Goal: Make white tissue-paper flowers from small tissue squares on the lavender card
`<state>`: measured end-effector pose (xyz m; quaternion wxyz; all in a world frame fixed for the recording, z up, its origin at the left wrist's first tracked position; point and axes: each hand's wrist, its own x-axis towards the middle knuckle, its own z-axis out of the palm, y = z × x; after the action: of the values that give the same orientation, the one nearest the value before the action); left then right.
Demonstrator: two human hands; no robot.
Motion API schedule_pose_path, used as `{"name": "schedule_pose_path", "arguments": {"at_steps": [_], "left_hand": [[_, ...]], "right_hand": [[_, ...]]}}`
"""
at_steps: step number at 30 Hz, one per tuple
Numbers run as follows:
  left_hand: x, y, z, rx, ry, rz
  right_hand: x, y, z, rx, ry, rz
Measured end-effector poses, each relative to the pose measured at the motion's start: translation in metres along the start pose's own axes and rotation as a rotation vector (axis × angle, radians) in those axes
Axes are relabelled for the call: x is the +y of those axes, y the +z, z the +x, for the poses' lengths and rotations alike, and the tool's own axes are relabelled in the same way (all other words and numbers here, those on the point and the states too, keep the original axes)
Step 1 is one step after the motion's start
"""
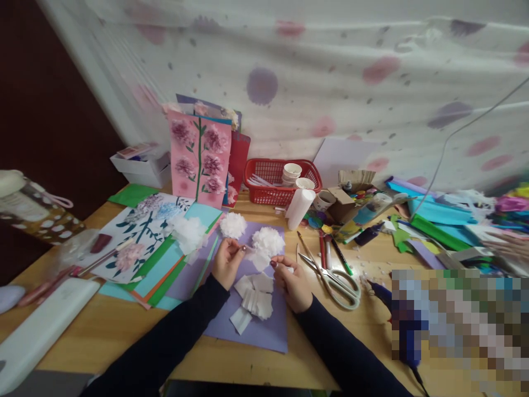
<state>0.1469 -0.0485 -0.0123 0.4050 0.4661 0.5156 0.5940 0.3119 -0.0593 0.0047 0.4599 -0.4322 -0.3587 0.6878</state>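
Between my hands is a small piece of white tissue paper [260,259]. My left hand [227,262] pinches its left side, and my right hand [290,280] has its fingers closed at its right side. Two fluffy white paper flowers, one at the left [233,225] and one at the right [268,241], rest at the top of a purple sheet [264,337]. Folded white tissue pieces [254,295] lie on that sheet below my hands.
Scissors [345,286], a brush and pens lie right of the purple sheet. A blue glue gun [407,325] is further right. Behind stand a red basket [270,194], a white roll [300,209] and a pink flower picture [177,184]. Coloured sheets [165,275] spread at the left.
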Motion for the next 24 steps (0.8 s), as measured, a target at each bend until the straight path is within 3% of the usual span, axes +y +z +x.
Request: {"name": "schedule_pose_path", "arguments": {"at_steps": [6, 8, 11, 14, 20, 24], "left_hand": [[0.004, -0.005, 0.0, 0.07, 0.136, 0.064], [0.014, -0.003, -0.007, 0.021, 0.193, 0.092], [0.024, 0.004, -0.017, -0.148, 0.243, 0.134], [0.024, 0.01, -0.021, -0.233, 0.164, 0.1], [0.009, 0.008, -0.014, -0.184, 0.016, 0.038], [0.011, 0.008, -0.014, -0.181, -0.018, 0.037]], "right_hand": [[0.001, -0.001, 0.001, 0.005, 0.008, 0.016], [0.003, -0.001, 0.001, -0.002, 0.001, 0.015], [0.004, -0.001, 0.0, -0.021, -0.007, 0.003], [0.005, 0.0, -0.001, -0.041, -0.004, -0.016], [0.007, -0.001, -0.001, -0.055, -0.02, -0.082], [0.006, -0.002, -0.002, -0.044, -0.054, -0.15]]}}
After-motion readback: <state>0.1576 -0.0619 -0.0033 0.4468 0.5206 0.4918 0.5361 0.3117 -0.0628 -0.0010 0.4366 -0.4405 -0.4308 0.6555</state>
